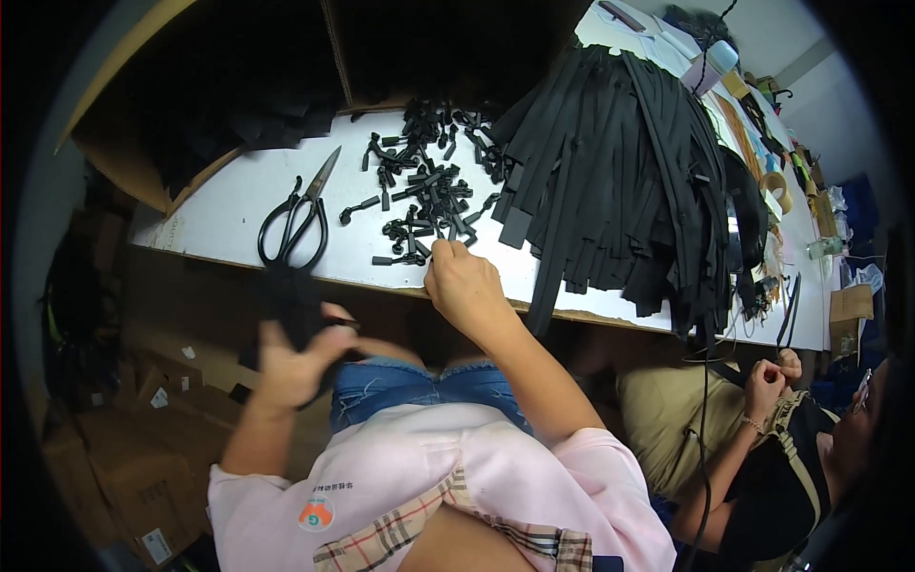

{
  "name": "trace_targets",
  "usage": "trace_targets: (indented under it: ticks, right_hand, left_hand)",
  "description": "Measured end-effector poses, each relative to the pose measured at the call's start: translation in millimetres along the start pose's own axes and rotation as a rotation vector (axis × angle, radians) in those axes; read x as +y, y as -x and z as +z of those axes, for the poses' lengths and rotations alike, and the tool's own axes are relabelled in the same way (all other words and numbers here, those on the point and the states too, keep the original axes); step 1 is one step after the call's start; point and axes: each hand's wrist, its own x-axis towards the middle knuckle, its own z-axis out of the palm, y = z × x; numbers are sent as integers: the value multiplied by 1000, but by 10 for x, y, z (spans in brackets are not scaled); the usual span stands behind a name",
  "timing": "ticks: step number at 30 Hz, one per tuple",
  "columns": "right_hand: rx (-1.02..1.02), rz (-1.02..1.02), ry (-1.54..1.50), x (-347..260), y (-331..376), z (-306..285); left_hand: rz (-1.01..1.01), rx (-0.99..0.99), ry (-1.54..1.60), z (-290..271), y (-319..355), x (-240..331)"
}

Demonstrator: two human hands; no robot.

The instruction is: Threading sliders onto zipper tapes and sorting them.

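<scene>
My left hand (297, 367), smeared by motion, grips a black zipper strip (294, 310) below the table's front edge, left of my lap. Its lower end is hidden behind the hand and blurred. My right hand (464, 284) is at the near edge of the pile of small black zipper sliders with pull tabs (434, 195). Its thumb and fingertips are pinched together at the sliders; what lies between them is hidden. Black-handled scissors (300, 214) lie on the white table to the left, blades pointing away.
A thick bundle of black zipper strips (610, 181) hangs over the table edge at right. An open cardboard box (124, 167) with black material stands at back left. Cartons (143, 467) fill the floor at left. A co-worker's hands (770, 379) are at far right, near a black cable (705, 429).
</scene>
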Motion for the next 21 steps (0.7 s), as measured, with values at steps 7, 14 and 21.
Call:
trace_targets:
  ticks: [7, 14, 21]
  right_hand:
    - [-53, 81, -205, 163, 81, -140]
    - [34, 380, -1342, 90, 601, -167]
    - [81, 259, -1282, 46, 705, -209]
  left_hand:
    - [-373, -117, 366, 601, -67, -650]
    - [-390, -104, 423, 690, -138, -586]
    - [-204, -134, 168, 700, -99, -545]
